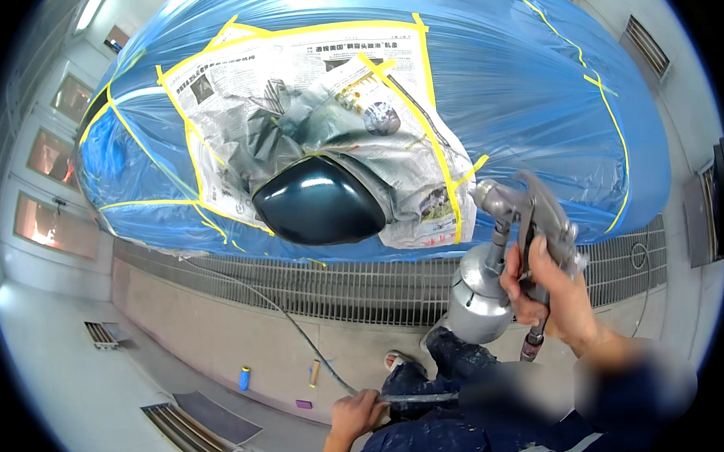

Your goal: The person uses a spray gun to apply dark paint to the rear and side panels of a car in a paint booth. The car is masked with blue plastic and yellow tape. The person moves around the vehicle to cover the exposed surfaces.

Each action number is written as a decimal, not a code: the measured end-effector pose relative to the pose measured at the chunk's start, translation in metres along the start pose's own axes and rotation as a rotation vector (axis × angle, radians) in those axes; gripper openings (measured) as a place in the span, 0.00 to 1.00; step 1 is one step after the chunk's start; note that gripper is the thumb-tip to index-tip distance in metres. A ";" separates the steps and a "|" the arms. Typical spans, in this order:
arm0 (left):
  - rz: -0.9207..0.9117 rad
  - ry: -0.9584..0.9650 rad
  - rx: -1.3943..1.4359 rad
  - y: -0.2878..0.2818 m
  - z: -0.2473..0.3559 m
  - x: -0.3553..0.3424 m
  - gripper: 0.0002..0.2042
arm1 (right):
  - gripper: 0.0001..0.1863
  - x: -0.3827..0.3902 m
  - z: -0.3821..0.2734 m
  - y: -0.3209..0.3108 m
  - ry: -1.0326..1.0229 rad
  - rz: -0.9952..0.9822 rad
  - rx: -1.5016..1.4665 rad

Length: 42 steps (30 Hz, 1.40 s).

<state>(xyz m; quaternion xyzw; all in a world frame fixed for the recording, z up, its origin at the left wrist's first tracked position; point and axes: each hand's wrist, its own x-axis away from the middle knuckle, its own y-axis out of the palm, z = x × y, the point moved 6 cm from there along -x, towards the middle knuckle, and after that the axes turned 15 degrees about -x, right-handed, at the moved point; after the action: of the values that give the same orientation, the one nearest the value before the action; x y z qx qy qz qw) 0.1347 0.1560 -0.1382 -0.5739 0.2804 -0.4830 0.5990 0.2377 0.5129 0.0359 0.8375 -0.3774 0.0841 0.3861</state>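
My right hand (pixel 560 303) is wrapped round the handle of a metal spray gun (pixel 529 208). A silver paint cup (pixel 472 302) hangs under the gun's front, and the nozzle faces left. Left of the gun is a glossy dark blue-green car side mirror (pixel 320 202), apart from it. Newspaper (pixel 253 66) edged with yellow tape surrounds the mirror, with dark overspray on the sheets just behind it. Low in the view, my left hand (pixel 358 413) is closed round a grey air hose (pixel 416 398) in front of my body.
Blue plastic film (pixel 518 117) covers the car, held by yellow tape. A floor grating (pixel 340 286) runs along its near side. The hose crosses the floor at left, near a blue roll (pixel 244 378), a yellow-handled tool (pixel 314 373) and a purple block (pixel 304 404).
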 end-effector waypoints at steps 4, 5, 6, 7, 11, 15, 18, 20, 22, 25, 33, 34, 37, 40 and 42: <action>-0.072 -0.031 -0.012 0.019 -0.013 0.001 0.14 | 0.22 0.015 0.031 0.010 -0.193 -0.068 0.332; -0.081 -0.051 -0.004 0.024 -0.021 0.005 0.13 | 0.21 0.017 0.044 0.017 -0.248 -0.070 0.437; -0.090 -0.071 0.004 0.030 -0.031 0.010 0.13 | 0.20 0.018 0.057 0.025 -0.305 -0.069 0.542; -0.079 -0.091 -0.014 0.034 -0.040 0.019 0.13 | 0.20 0.017 0.069 0.039 -0.407 -0.100 0.520; -0.066 -0.160 -0.028 0.049 -0.069 0.054 0.14 | 0.21 0.016 0.115 0.076 -0.280 -0.347 0.497; -0.066 -0.146 -0.035 0.058 -0.079 0.083 0.14 | 0.21 0.020 0.127 0.086 -0.121 -0.498 0.313; -0.060 -0.115 -0.043 0.061 -0.078 0.091 0.13 | 0.22 0.021 0.128 0.063 -0.098 -0.364 0.199; -0.057 -0.099 -0.040 0.061 -0.078 0.091 0.13 | 0.22 0.014 0.136 0.032 -0.033 -0.242 0.104; -0.064 -0.087 -0.045 0.061 -0.078 0.087 0.13 | 0.23 0.017 0.134 0.008 -0.103 -0.167 -0.070; -0.074 -0.074 -0.061 0.061 -0.082 0.088 0.13 | 0.26 0.032 0.134 -0.028 -0.098 -0.054 -0.212; -0.029 -0.053 -0.031 0.063 -0.072 0.100 0.11 | 0.32 0.067 0.121 -0.027 0.034 -0.329 -0.629; -0.019 -0.073 -0.032 0.062 -0.066 0.100 0.11 | 0.33 0.063 0.117 -0.022 0.068 -0.390 -0.628; 0.028 -0.179 -0.023 0.062 -0.048 0.100 0.11 | 0.32 0.049 0.097 -0.004 0.101 -0.562 -0.581; 0.052 -0.293 -0.015 0.062 -0.024 0.095 0.11 | 0.31 0.025 0.082 -0.004 0.141 -0.605 -0.557; 0.013 -0.367 -0.030 0.067 -0.003 0.097 0.10 | 0.30 0.012 0.077 -0.011 0.207 -0.602 -0.565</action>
<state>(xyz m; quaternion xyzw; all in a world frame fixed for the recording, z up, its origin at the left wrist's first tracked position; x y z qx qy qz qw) 0.1857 0.0591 -0.1813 -0.6593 0.1772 -0.3620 0.6347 0.2423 0.4562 -0.0184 0.7587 -0.0835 -0.0553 0.6437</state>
